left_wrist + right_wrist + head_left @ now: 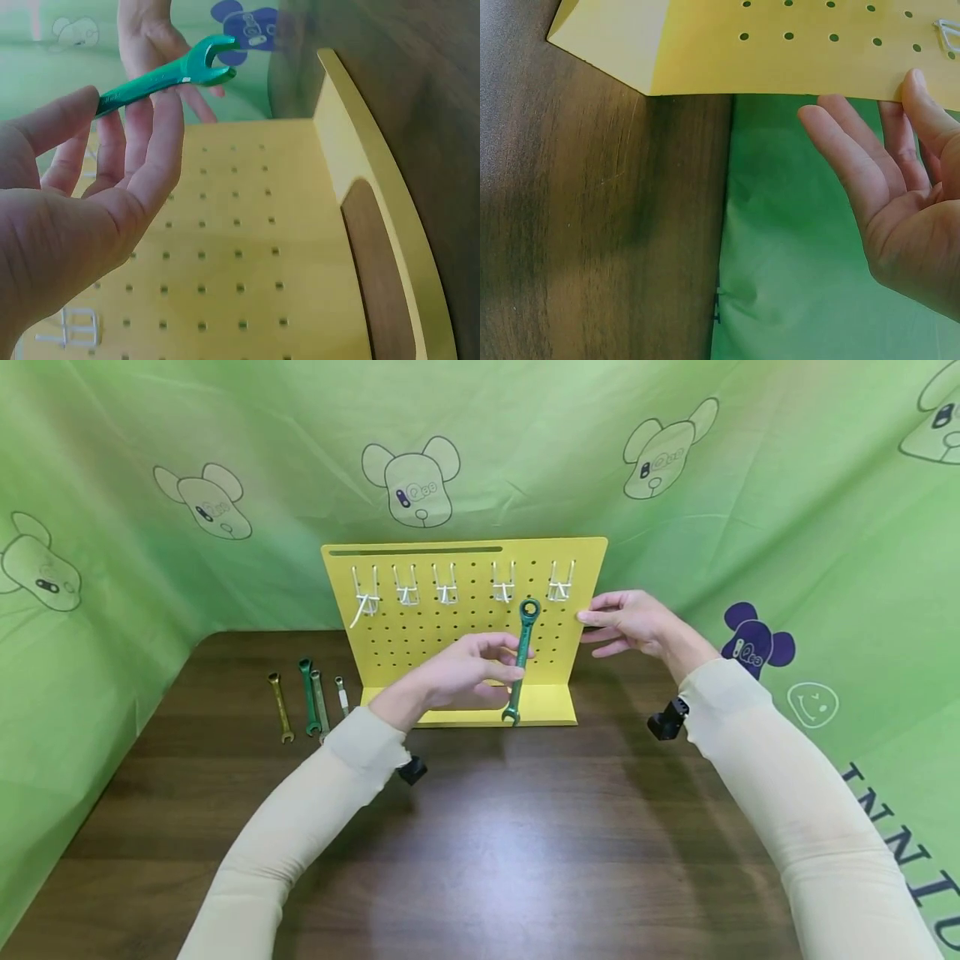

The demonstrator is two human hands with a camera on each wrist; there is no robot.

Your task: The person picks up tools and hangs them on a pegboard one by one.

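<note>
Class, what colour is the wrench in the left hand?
The combination wrench is green, clearest in the left wrist view.

A brown wood-grain table [465, 852] fills the near part of the scene, its far left corner rounded, with a pale patch of light near its middle and a darker shadow to the right. Green cloth [525, 410], creased in places, rises along its left, far and right sides. Outlined bear heads [416, 485] run across the cloth from left to right, each with a small dark mark; the rightmost is cut off. Lower on the right are a purple bear head [750, 635], a white smiley [813, 703] just nearer, and large dark letters [906, 843] nearer still.
</note>
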